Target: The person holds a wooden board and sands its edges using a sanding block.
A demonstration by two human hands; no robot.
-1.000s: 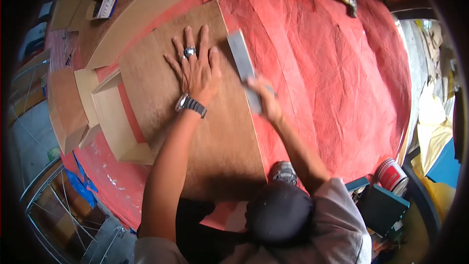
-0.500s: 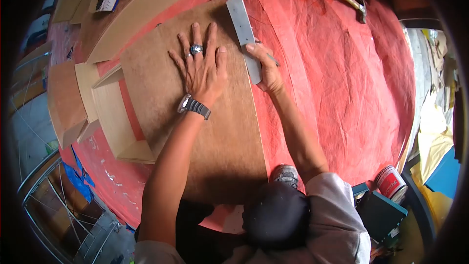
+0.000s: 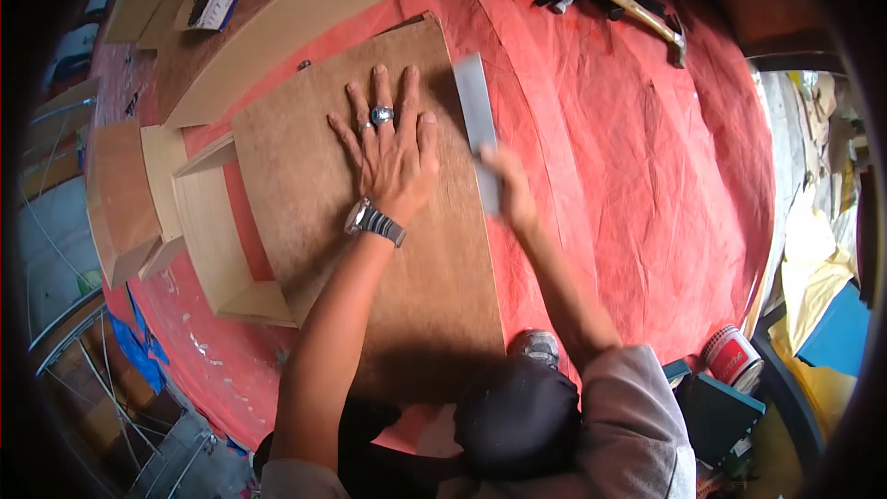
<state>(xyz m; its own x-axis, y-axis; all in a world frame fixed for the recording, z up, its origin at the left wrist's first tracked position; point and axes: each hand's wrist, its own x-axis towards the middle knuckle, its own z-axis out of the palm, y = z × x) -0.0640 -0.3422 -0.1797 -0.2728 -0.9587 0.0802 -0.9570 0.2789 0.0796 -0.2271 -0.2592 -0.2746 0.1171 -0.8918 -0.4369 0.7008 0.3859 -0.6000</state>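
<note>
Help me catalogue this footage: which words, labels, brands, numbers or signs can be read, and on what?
None reads clearly.
Red-and-white cylindrical can: lettering too blurred.
Small white-and-blue cardboard box: printed marks too small.
Round, black-strapped wristwatch: dial too small.

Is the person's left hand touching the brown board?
Touching: the head view shows the left hand lying flat on the brown board, palm down.

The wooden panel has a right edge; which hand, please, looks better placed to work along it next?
The right hand, most likely: it holds the flat grey tool on that side, while the left hand lies spread on the wooden panel.
</note>
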